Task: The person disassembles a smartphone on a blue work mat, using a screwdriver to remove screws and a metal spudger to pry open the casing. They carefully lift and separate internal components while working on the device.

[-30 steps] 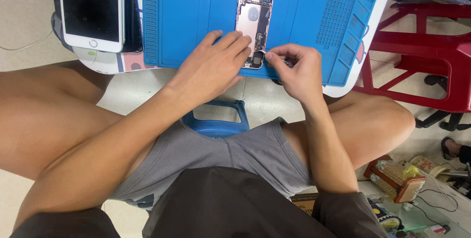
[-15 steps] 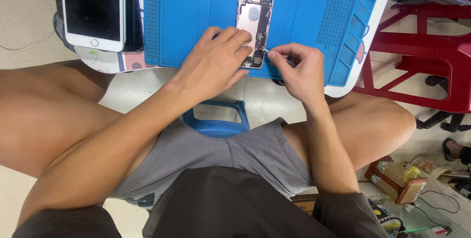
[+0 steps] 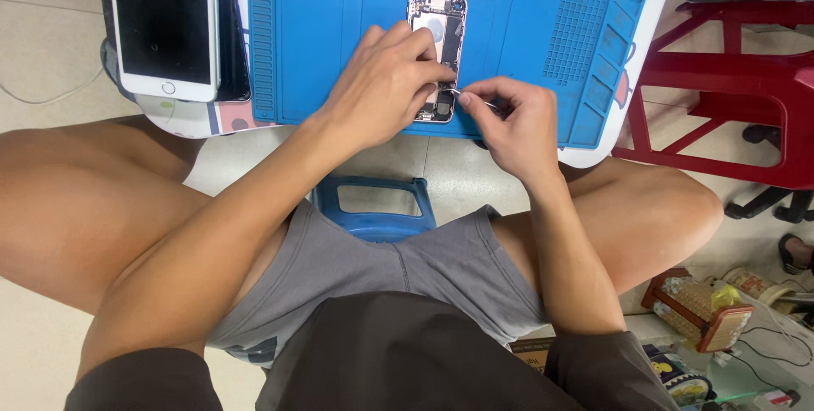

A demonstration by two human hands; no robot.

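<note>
An opened phone housing (image 3: 437,34) with its inner parts showing lies on a blue work mat (image 3: 339,38). My left hand (image 3: 386,85) rests on the housing's lower left part and holds it down with the fingertips. My right hand (image 3: 513,123) sits just right of the housing's bottom end and pinches thin metal tweezers (image 3: 465,96), whose tip reaches into the lower end of the housing. The lower half of the housing is partly hidden by my left fingers.
A white phone with a dark screen (image 3: 164,25) lies left of the mat on the small table. A red plastic stool (image 3: 729,97) stands at the right. A blue stool (image 3: 373,208) shows between my legs. Boxes and cables (image 3: 721,318) clutter the floor at lower right.
Both hands have crept slightly up the mat toward the housing's lower end. The tweezers' tip has moved in closer to the housing; the housing itself has stayed in place.
</note>
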